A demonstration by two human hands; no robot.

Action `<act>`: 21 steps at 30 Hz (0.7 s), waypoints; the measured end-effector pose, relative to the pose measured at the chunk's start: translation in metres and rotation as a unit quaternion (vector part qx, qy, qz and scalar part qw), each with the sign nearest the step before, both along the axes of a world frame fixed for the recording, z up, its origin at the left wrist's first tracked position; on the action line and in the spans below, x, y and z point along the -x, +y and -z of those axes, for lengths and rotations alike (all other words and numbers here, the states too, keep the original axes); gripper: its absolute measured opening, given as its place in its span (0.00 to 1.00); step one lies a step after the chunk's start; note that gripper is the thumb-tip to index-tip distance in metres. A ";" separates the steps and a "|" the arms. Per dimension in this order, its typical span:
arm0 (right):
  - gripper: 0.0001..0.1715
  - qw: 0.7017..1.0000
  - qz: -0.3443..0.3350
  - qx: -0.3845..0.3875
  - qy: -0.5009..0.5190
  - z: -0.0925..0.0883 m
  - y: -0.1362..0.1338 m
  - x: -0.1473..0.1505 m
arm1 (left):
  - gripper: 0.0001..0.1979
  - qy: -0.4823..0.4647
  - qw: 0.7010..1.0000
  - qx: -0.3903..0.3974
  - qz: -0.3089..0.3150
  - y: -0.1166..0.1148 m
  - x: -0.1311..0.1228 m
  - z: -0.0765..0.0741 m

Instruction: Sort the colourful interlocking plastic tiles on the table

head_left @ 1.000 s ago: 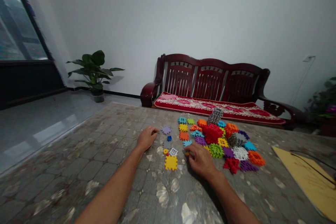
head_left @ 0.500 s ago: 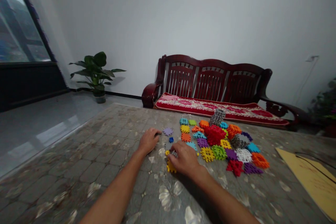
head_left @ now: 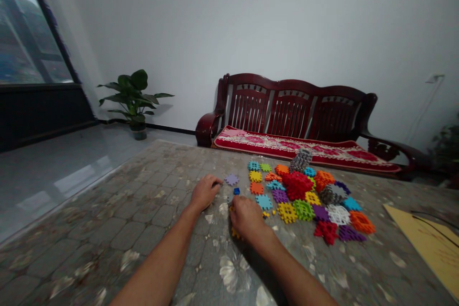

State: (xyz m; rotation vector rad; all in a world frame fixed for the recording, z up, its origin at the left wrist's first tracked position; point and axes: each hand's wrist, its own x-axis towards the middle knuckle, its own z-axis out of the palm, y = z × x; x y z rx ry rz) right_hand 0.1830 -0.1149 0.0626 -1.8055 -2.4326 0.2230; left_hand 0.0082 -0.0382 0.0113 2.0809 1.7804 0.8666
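Note:
My left hand (head_left: pixel 205 191) rests on the patterned table (head_left: pixel 143 220) with its fingers curled, its fingertips close to a flat purple piece (head_left: pixel 231 180). My right hand (head_left: pixel 246 218) lies palm down over a yellow square piece (head_left: pixel 235 234) and hides most of it and whatever its fingers touch. A small blue piece (head_left: pixel 236 191) sits between the two hands. To the right lies a spread of several coloured interlocking plastic pieces (head_left: pixel 304 196), with a red cluster (head_left: pixel 297 185) and a grey stack (head_left: pixel 300 160) among them.
A yellow envelope (head_left: pixel 428 241) with a dark cable on it lies at the table's right edge. Behind the table stands a dark wooden bench (head_left: pixel 297 114) with a red cushion. A potted plant (head_left: pixel 134 98) stands on the floor by the window.
My right hand has slid left from the pile's edge to cover the yellow square and the small white piece. The left hand has stayed in place.

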 end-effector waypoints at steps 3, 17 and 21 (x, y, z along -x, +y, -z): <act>0.16 1.000 -0.003 -0.002 0.003 0.002 0.002 -0.001 | 0.11 -0.009 1.000 -0.001 0.002 0.000 0.000 0.000; 0.15 0.992 0.019 0.004 0.124 -0.005 0.014 -0.033 | 0.12 -0.004 1.000 0.009 -0.007 0.001 0.002 -0.002; 0.13 0.993 0.033 0.023 0.110 -0.014 0.017 -0.073 | 0.12 -0.007 1.000 0.018 -0.010 0.002 0.001 -0.002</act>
